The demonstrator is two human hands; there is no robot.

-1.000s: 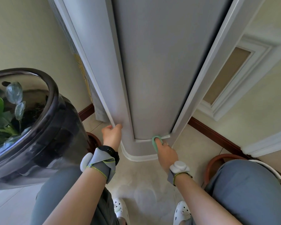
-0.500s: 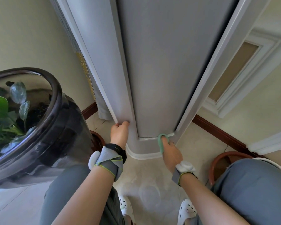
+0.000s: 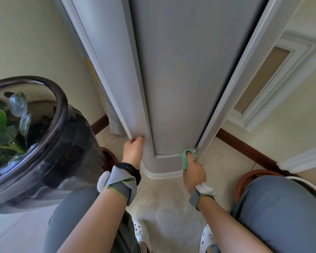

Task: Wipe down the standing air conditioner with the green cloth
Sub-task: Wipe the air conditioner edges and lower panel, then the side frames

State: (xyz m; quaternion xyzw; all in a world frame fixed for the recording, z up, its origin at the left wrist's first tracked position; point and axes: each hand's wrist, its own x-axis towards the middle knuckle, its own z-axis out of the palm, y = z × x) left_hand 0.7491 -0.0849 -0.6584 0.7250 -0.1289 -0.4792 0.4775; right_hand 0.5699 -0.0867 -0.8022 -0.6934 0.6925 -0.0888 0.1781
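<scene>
The standing air conditioner point(image 3: 179, 79) is a tall grey column with white side trims, rising from a rounded base on the floor. My right hand point(image 3: 193, 170) presses the green cloth point(image 3: 186, 157) against the bottom right corner of the grey front panel, where it meets the white trim. Most of the cloth is hidden under my fingers. My left hand point(image 3: 133, 150) rests with its fingertips against the lower left side panel of the unit, holding nothing.
A large dark glazed planter point(image 3: 49, 148) with green leaves stands close on the left. A terracotta pot rim point(image 3: 244, 181) sits at the right beside my knee. Dark wooden skirting point(image 3: 244, 148) runs along the wall. Pale tiles point(image 3: 171, 207) lie under my white clogs.
My right hand has slid the green cloth to the right along the bottom edge of the front panel, to its right corner. The left hand keeps its place on the left side.
</scene>
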